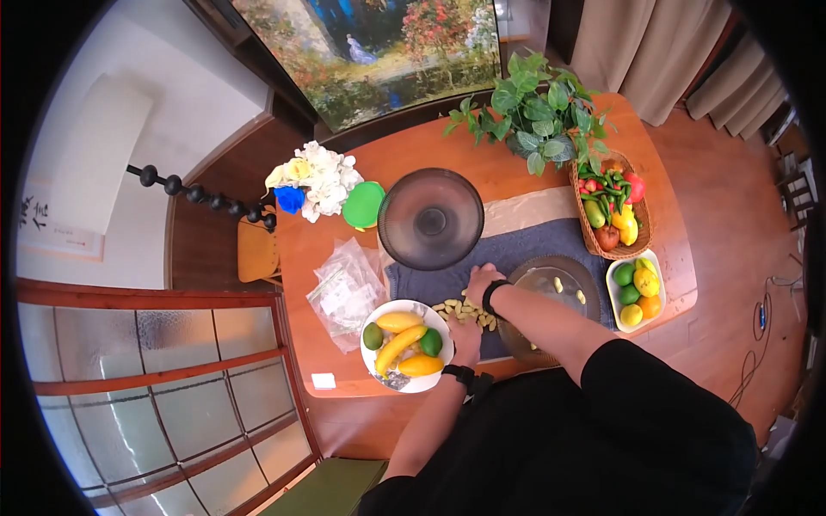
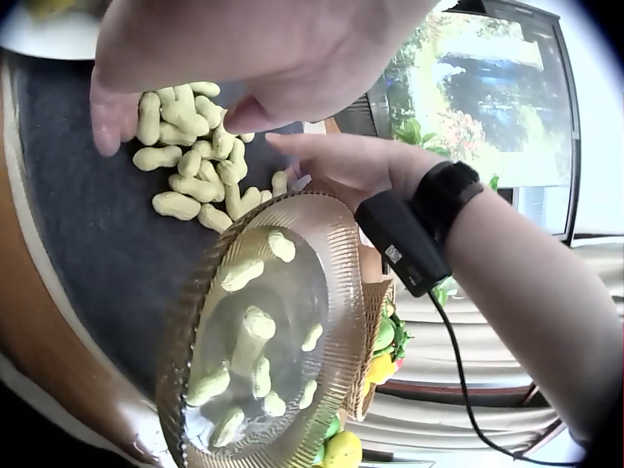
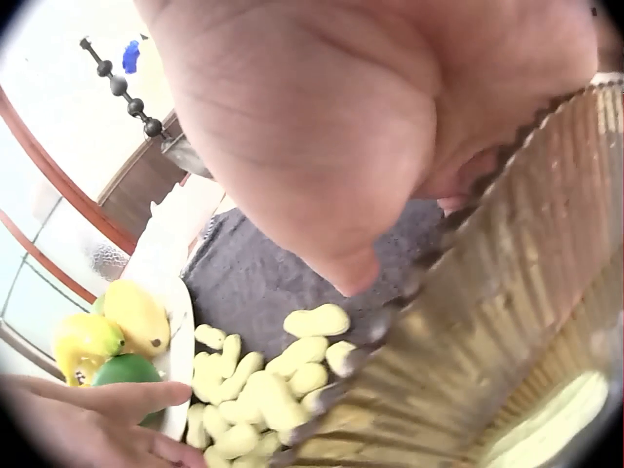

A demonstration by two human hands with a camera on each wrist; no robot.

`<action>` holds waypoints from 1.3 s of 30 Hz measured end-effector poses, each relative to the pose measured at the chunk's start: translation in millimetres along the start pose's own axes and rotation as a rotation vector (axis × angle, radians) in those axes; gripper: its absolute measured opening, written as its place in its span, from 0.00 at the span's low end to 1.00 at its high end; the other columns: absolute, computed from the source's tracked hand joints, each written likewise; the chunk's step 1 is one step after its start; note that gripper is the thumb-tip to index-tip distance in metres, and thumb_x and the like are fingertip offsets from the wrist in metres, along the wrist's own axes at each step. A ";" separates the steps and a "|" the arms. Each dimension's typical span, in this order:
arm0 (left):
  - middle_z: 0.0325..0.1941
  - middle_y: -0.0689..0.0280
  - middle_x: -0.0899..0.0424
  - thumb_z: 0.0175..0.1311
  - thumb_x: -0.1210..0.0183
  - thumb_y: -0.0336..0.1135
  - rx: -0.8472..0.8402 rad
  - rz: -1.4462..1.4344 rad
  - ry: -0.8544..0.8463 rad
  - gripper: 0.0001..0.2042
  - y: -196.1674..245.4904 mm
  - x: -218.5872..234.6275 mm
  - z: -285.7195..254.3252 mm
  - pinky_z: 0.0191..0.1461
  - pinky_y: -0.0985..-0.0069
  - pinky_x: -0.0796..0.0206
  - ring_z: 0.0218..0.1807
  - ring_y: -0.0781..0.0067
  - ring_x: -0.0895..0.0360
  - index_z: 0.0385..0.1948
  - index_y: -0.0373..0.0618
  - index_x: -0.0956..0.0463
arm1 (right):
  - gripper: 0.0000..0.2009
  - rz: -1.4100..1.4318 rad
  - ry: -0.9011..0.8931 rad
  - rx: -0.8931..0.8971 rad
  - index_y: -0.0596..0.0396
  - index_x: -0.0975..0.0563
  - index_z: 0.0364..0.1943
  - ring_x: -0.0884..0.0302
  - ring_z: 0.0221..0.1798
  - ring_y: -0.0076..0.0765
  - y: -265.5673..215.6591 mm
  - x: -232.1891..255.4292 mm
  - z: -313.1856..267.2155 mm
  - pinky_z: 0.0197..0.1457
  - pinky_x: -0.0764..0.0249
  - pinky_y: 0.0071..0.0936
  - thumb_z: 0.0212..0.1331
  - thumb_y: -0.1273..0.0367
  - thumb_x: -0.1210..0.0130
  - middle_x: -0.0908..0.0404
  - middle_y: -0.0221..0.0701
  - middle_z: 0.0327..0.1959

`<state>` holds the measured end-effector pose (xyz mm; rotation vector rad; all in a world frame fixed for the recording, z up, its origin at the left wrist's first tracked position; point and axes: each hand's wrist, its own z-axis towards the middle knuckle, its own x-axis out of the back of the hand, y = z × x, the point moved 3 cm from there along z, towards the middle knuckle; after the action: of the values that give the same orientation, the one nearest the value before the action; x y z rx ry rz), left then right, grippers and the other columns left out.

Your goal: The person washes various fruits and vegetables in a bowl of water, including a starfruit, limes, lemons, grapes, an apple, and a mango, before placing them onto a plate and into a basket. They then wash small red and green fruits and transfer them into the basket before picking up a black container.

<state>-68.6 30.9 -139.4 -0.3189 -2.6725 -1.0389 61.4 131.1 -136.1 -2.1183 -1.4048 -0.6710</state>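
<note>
Pale peanut-shaped pieces (image 1: 446,307) lie in a loose pile on a dark blue cloth (image 1: 533,243). My left hand (image 1: 465,342) is at the pile's near side, fingers spread; in the left wrist view the hand (image 2: 244,54) has fingertips down beside the pieces (image 2: 185,122). Beyond the pile is my right hand (image 1: 482,285), thumb extended downward in the right wrist view, where the hand (image 3: 312,127) hides most of its other fingers. Neither hand visibly grips a piece. A ribbed glass bowl (image 2: 336,244) beside the pile holds several more pieces.
A white plate of fruit (image 1: 409,305) stands left of the pile. Farther back are a dark glass bowl (image 1: 430,193), a green round container (image 1: 364,205) and white flowers (image 1: 323,176). Plastic bags (image 1: 347,288) lie left; a fruit basket (image 1: 582,219) and fruit tray (image 1: 614,301) stand right.
</note>
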 end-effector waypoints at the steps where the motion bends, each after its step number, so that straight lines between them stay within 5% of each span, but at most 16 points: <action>1: 0.63 0.44 0.30 0.68 0.50 0.42 0.057 -0.031 -0.024 0.32 2.7 -1.2 3.3 0.60 0.60 0.31 0.60 0.49 0.27 0.72 0.46 0.48 | 0.28 0.016 0.045 -0.024 0.59 0.38 0.66 0.31 0.64 0.68 -5.8 2.2 -12.9 0.65 0.28 0.47 0.63 0.63 0.48 0.38 0.55 0.65; 4: 0.63 0.55 0.27 0.73 0.58 0.47 0.080 -0.389 -0.217 0.26 35.3 -1.1 -17.8 0.54 0.59 0.28 0.58 0.59 0.26 0.71 0.53 0.44 | 0.30 0.231 0.002 0.049 0.59 0.38 0.66 0.30 0.63 0.66 -16.4 12.7 -44.8 0.64 0.28 0.46 0.63 0.60 0.46 0.37 0.56 0.63; 7: 0.63 0.65 0.26 0.74 0.63 0.53 0.123 -0.435 -0.328 0.24 37.9 1.6 -5.1 0.53 0.58 0.29 0.58 0.66 0.25 0.67 0.55 0.39 | 0.28 0.422 0.062 0.107 0.61 0.34 0.61 0.28 0.61 0.65 -18.9 1.9 -46.6 0.63 0.28 0.45 0.63 0.57 0.46 0.36 0.57 0.60; 9: 0.62 0.66 0.26 0.74 0.63 0.54 0.128 -0.472 -0.357 0.24 38.8 3.1 0.8 0.53 0.58 0.29 0.58 0.67 0.25 0.66 0.56 0.38 | 0.23 0.400 0.080 0.234 0.62 0.29 0.56 0.28 0.60 0.64 -18.9 5.6 -51.4 0.61 0.27 0.45 0.64 0.58 0.47 0.26 0.55 0.54; 13: 0.55 0.67 0.22 0.73 0.63 0.53 0.137 -0.681 -0.377 0.21 51.8 4.0 -1.9 0.60 0.57 0.33 0.56 0.67 0.24 0.56 0.53 0.30 | 0.22 0.442 0.132 0.274 0.63 0.27 0.54 0.27 0.58 0.66 -13.5 -10.7 -16.8 0.58 0.26 0.46 0.64 0.59 0.47 0.22 0.53 0.49; 16: 0.55 0.65 0.21 0.72 0.63 0.49 0.146 -0.799 -0.499 0.20 63.0 11.7 2.8 0.60 0.59 0.31 0.56 0.64 0.24 0.56 0.52 0.31 | 0.19 0.325 0.146 0.510 0.63 0.24 0.50 0.23 0.52 0.64 -16.4 -15.6 3.0 0.56 0.25 0.47 0.63 0.61 0.48 0.21 0.52 0.50; 18: 0.55 0.64 0.21 0.72 0.63 0.47 0.140 -0.772 -0.490 0.20 68.3 14.6 3.8 0.59 0.59 0.31 0.56 0.64 0.24 0.56 0.51 0.31 | 0.15 0.802 0.172 0.398 0.62 0.22 0.44 0.18 0.45 0.57 -9.5 -11.6 11.1 0.51 0.23 0.45 0.64 0.63 0.50 0.19 0.49 0.47; 22: 0.54 0.63 0.21 0.73 0.63 0.45 0.079 -0.724 -0.514 0.19 90.3 13.1 -11.3 0.60 0.60 0.30 0.55 0.63 0.24 0.55 0.48 0.30 | 0.13 0.900 0.116 0.452 0.61 0.21 0.42 0.16 0.41 0.44 6.7 22.9 -18.6 0.45 0.22 0.40 0.63 0.66 0.50 0.17 0.44 0.41; 25: 0.53 0.62 0.21 0.73 0.63 0.45 0.049 -0.704 -0.577 0.18 114.0 6.2 -40.9 0.60 0.60 0.30 0.55 0.63 0.23 0.54 0.46 0.30 | 0.11 1.063 -0.063 0.466 0.58 0.22 0.42 0.23 0.40 0.22 26.8 58.4 -64.2 0.39 0.24 0.24 0.66 0.64 0.46 0.20 0.29 0.38; 30: 0.52 0.59 0.21 0.73 0.61 0.46 0.072 -0.642 -0.751 0.20 129.4 -16.3 -86.0 0.63 0.57 0.32 0.55 0.60 0.24 0.55 0.41 0.32 | 0.12 1.271 -0.059 0.429 0.59 0.22 0.41 0.22 0.36 0.26 92.4 68.0 -120.4 0.37 0.23 0.26 0.64 0.64 0.46 0.20 0.29 0.37; 32: 0.55 0.55 0.23 0.73 0.60 0.48 0.174 -0.579 -0.975 0.22 126.1 -28.6 -98.9 0.65 0.56 0.34 0.56 0.55 0.24 0.58 0.40 0.35 | 0.12 1.318 -0.060 0.394 0.58 0.22 0.42 0.22 0.37 0.25 117.2 59.4 -139.5 0.37 0.23 0.26 0.64 0.64 0.46 0.21 0.27 0.37; 34: 0.58 0.51 0.25 0.73 0.59 0.51 0.238 -0.543 -0.991 0.27 121.2 -33.6 -105.8 0.67 0.54 0.36 0.56 0.51 0.25 0.64 0.40 0.40 | 0.13 1.192 0.058 0.268 0.58 0.21 0.44 0.19 0.40 0.33 141.5 46.2 -154.1 0.43 0.22 0.30 0.63 0.64 0.46 0.17 0.34 0.39; 35: 0.60 0.50 0.27 0.73 0.58 0.53 0.250 -0.434 -0.964 0.28 118.5 -33.9 -109.1 0.67 0.53 0.36 0.56 0.50 0.24 0.66 0.42 0.42 | 0.13 1.194 0.064 0.264 0.58 0.21 0.44 0.19 0.40 0.33 152.2 40.7 -158.2 0.43 0.22 0.30 0.63 0.64 0.46 0.17 0.34 0.39; 37: 0.61 0.49 0.28 0.73 0.56 0.54 0.272 -0.307 -0.909 0.30 117.6 -29.4 -115.3 0.67 0.53 0.35 0.56 0.52 0.24 0.70 0.45 0.44 | 0.15 0.757 0.230 0.326 0.58 0.20 0.47 0.17 0.45 0.43 164.0 37.3 -167.0 0.50 0.23 0.34 0.62 0.63 0.47 0.16 0.42 0.42; 39: 0.61 0.49 0.28 0.73 0.55 0.52 0.197 -0.287 -0.912 0.29 113.8 -18.2 -103.3 0.66 0.54 0.34 0.56 0.52 0.24 0.69 0.44 0.43 | 0.16 0.705 0.248 0.343 0.59 0.19 0.47 0.18 0.47 0.47 165.6 38.7 -174.1 0.53 0.24 0.36 0.62 0.63 0.47 0.16 0.45 0.44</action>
<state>-1.8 40.3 0.0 -0.4625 -3.6969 -0.7985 207.4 -11.6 -3.8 -1.9740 -0.5240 -0.3541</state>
